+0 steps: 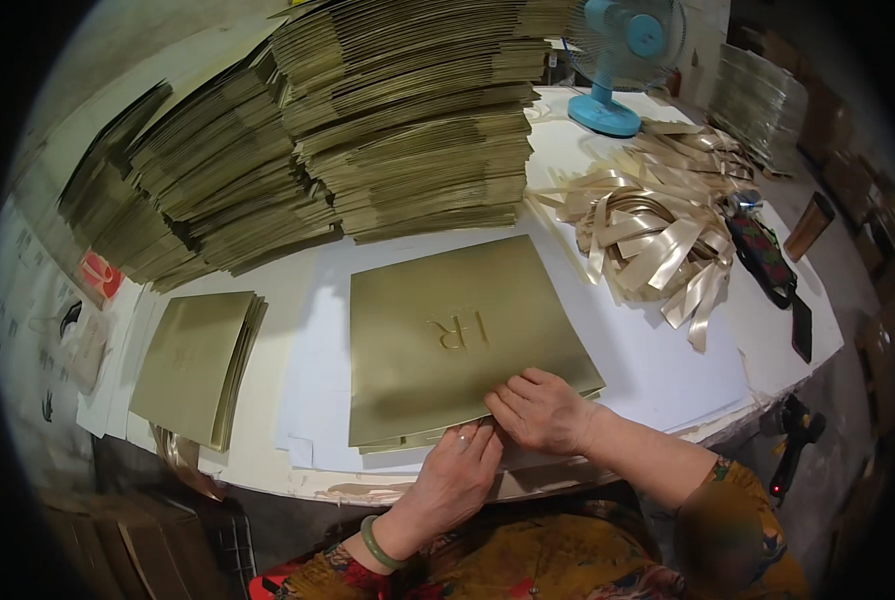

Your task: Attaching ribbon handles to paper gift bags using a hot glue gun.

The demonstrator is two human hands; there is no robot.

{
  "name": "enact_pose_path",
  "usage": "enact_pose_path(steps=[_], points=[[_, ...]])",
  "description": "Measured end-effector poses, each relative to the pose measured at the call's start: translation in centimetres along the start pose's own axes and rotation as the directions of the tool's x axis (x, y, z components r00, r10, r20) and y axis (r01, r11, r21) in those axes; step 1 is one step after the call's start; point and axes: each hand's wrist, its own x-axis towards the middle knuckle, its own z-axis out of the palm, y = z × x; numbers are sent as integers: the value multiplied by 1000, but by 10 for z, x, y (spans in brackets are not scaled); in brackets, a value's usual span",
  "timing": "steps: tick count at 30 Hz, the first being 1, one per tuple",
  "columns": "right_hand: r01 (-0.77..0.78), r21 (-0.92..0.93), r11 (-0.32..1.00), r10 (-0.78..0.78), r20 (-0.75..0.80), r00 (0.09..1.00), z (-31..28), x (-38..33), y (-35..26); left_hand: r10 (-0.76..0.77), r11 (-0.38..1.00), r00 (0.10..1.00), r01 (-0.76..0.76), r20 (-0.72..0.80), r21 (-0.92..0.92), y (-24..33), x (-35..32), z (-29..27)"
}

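Left hand (455,478), green bangle on the wrist, lies at the near edge of the gold sheet (463,335), fingers (483,440) together and pressed on the sheet's lower edge. Right hand (540,410) sits just beside it, touching it, fingers curled together and pinching the same edge. The gold sheet lies flat on the white desk (658,370), topmost of a thin pile, embossed letters near its middle. Left of the gold sheet, apart from it, a smaller gold stack (196,365) lies on the desk. Right of the gold sheet, a heap of cream ribbon strips (658,235); beyond the heap's right side a dark patterned pouch (763,255), a black phone (802,328) and a brown case (810,226). Behind the gold sheet, tall piles of folded gold card (398,130) run across the far desk toward the left. Far right of those piles stands a blue desk fan (623,60).
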Motion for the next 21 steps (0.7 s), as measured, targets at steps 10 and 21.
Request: enact_pose_path(steps=[10, 21], points=[[8, -62, 998, -26, -303, 952, -38, 19, -3, -603, 710, 797, 550, 22, -440, -78, -12, 102], [-671, 536, 512, 692, 205, 692, 30, 22, -45, -739, 522, 673, 601, 31, -606, -77, -12, 89]])
